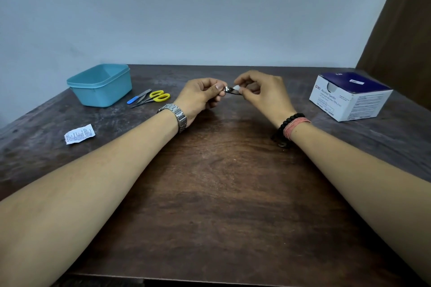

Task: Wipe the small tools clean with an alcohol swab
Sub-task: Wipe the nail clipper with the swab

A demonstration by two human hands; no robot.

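Above the middle of the dark wooden table, my left hand point(202, 98) pinches one end of a small metal nail clipper point(231, 90). My right hand point(261, 94) pinches a white alcohol swab point(237, 88) against the clipper's other end. Both hands hover above the tabletop. Left of them lie yellow-handled scissors point(156, 97), a blue-handled tool point(137, 97) and a dark pair of tweezers point(142, 99), close together on the table.
A light blue plastic tub point(100, 85) stands at the back left beside the tools. A torn white swab wrapper point(79, 134) lies near the left edge. A white and blue box of alcohol swabs point(349, 96) sits at the back right. A wall rises behind the table.
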